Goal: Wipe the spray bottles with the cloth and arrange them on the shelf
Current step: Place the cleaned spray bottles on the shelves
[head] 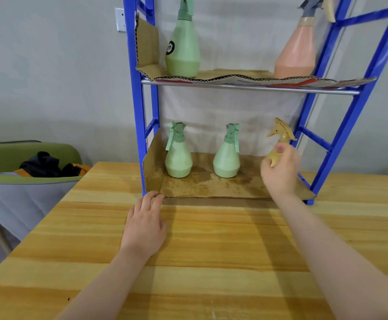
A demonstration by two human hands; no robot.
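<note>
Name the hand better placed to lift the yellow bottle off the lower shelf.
Right. The right hand is already at the yellow spray bottle; the left hand lies flat on the table.

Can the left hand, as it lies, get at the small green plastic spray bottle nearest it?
Probably yes: the left hand rests before the open shelf front, nothing between it and that small green plastic spray bottle.

A light striped wooden counter (211,250) carries a blue metal-framed shelf (140,107). Its cardboard-lined lower tier (200,185) bears two small pale green spray bottles (178,158) (226,158); the upper tier (234,76) bears a tall green spray bottle (183,47) and a pink one (297,54).
</note>
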